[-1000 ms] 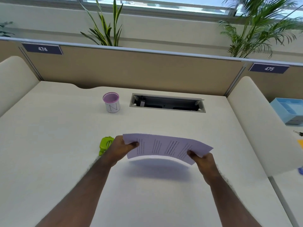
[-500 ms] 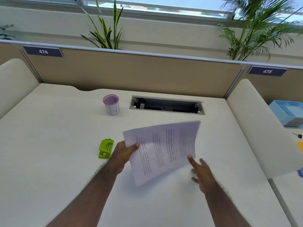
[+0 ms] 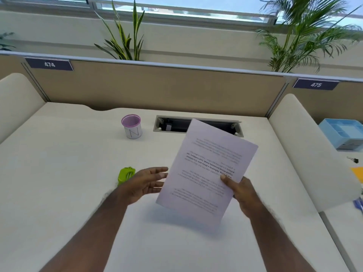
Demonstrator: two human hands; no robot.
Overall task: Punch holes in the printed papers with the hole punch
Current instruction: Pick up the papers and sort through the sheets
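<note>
The printed papers (image 3: 204, 169), white with lines of black text upside down to me, are held above the desk, tilted with their long side running away from me. My right hand (image 3: 240, 190) pinches their right edge, thumb on top. My left hand (image 3: 146, 182) hovers with fingers spread beside the papers' left edge; whether it touches them is unclear. The green hole punch (image 3: 125, 174) lies on the desk just left of my left hand, partly hidden by it.
A pink-rimmed pen cup (image 3: 131, 126) stands toward the back. A cable slot (image 3: 172, 124) is cut into the cream desk (image 3: 59, 183), partly behind the papers. Padded dividers flank the desk; a blue tray (image 3: 343, 132) and a binder clip (image 3: 353, 159) sit beyond the right divider.
The papers passed from my left hand to my right and turned from lying crosswise to pointing away from me. My left hand let go and opened.
</note>
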